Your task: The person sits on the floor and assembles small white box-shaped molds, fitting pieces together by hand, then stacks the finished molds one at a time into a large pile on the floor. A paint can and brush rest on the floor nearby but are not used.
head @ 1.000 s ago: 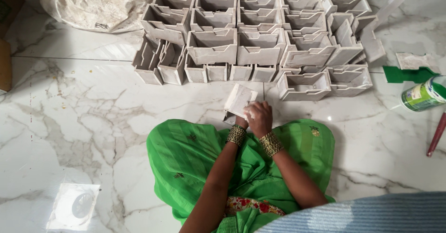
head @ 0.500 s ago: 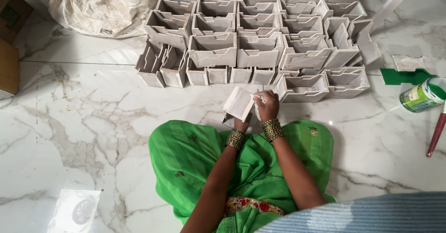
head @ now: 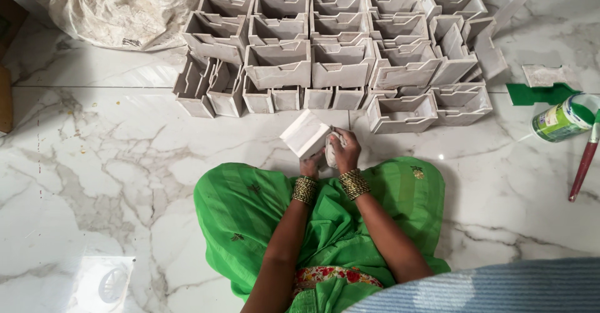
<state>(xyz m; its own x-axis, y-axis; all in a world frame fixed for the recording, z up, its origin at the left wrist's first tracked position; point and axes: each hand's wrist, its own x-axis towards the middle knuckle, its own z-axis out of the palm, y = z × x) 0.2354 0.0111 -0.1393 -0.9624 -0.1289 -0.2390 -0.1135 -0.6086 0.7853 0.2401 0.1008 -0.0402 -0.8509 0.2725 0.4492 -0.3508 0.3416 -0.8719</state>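
I sit on the floor in green cloth with gold bangles on both wrists. My left hand [head: 309, 164] grips the lower edge of a small white box-shaped piece [head: 304, 133], tilted up in front of my knees. My right hand [head: 345, 150] presses against the right side of the same piece, fingers curled over a pale part of it. Just beyond them lie rows of several grey open box pieces [head: 340, 63] of the same kind, packed side by side.
A green tin [head: 558, 119] lies on its side at the right, next to a red-handled brush [head: 583, 162] and a green flat scrap [head: 540, 93]. A white sack [head: 122, 10] sits top left. A white drain cover [head: 107, 283] lies bottom left.
The white piece has been turned and tilted between my hands. My right hand has shifted slightly along its right side. The view has drifted a little.
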